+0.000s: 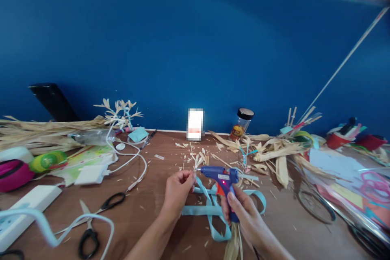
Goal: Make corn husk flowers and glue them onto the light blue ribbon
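My right hand [243, 211] is wrapped around the handle of a blue hot glue gun [211, 172], whose red light is lit. The gun's nozzle points left, close to the fingertips of my left hand [179, 189]. Those fingers are pinched together; what lies between them is too small to make out. Beneath both hands, a light-blue ribbon [202, 210] lies in loops on the brown table [143, 223]. Small cut pieces of dried husk [201, 157] are scattered beyond the nozzle. A clear glue stick [248, 177] shows at the gun's rear.
Open black-handled scissors [88, 237] and a white power strip [27, 211] lie at left, with a white cable around them. A lidded jar [240, 125] leans by the blue partition [195, 48]. Dried husks [282, 168], paper and eyeglasses [317, 205] cover the right side.
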Motion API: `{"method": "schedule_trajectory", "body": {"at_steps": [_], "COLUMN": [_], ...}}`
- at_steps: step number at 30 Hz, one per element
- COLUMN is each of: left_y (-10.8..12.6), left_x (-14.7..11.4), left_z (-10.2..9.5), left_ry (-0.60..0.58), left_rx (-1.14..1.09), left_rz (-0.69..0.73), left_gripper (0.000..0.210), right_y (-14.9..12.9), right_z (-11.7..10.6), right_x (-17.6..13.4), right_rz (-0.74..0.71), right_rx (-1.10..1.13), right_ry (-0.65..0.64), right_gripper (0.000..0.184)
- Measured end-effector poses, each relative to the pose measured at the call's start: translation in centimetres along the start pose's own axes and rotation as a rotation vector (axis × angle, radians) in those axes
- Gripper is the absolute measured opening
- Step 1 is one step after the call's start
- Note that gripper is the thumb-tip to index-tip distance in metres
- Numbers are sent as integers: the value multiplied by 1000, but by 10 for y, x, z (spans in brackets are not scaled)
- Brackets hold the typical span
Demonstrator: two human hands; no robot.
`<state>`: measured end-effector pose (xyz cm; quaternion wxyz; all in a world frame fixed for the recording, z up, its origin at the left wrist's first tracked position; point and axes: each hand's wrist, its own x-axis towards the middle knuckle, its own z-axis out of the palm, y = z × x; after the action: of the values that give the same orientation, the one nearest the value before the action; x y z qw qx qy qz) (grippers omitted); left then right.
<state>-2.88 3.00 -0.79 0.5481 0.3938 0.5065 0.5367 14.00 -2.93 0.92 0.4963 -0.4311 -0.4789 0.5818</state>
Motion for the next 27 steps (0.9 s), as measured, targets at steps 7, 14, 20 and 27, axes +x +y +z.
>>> {"method": "schedule_trajectory", "body": {"at_steps": [7, 14, 20, 27], "left_y": [0, -1, -3, -3], "left_x": [0, 1, 2, 2], "left_z": [1, 0, 0, 0], "left_ry": [-3, 2, -9, -25], "left_rx": [23, 70, 46, 36], "left_rz": [1, 11, -2, 29], "left_gripper": [22, 22, 23, 23], "right_y": [-6, -3, 1, 4], "right_z": [3, 3, 0, 2], "right_x": [-2, -1, -1, 1], "right_rz": [-9, -13, -45, -28], "right_rx": [5, 46, 24, 76], "right_ry": [4, 20, -2, -30], "right_gripper": [30, 29, 29, 27]}}
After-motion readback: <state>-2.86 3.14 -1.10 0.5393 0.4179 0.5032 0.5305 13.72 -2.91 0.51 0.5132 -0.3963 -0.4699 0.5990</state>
